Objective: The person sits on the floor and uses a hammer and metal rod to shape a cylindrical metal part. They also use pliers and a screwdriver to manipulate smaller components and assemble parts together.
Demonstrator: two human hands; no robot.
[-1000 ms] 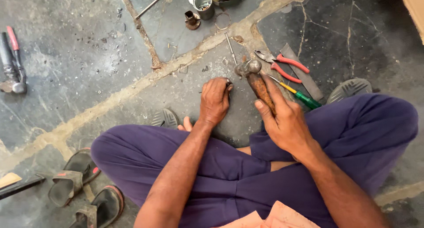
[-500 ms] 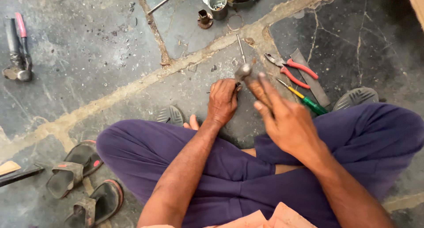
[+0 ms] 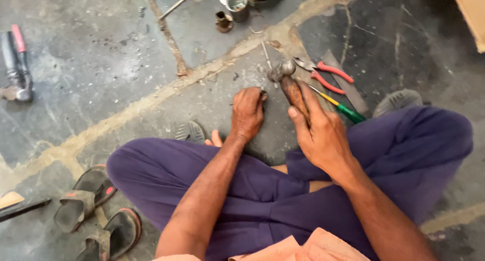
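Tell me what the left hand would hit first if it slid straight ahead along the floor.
Probably the steel hammer head, just beyond the left hand; depth is unclear, so it might slip past toward the thin metal rod.

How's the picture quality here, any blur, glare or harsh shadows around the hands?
Head view: soft, even daylight, no glare on the stone floor; only faint shadows under the left hand and right hand; the hammer head looks slightly smeared, the sandals stay fairly sharp; edges bend a little, as with a wide lens.

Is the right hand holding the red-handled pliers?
No, the right hand grips the wooden handle of a hammer, while the red-handled pliers lie on the stone floor beside it.
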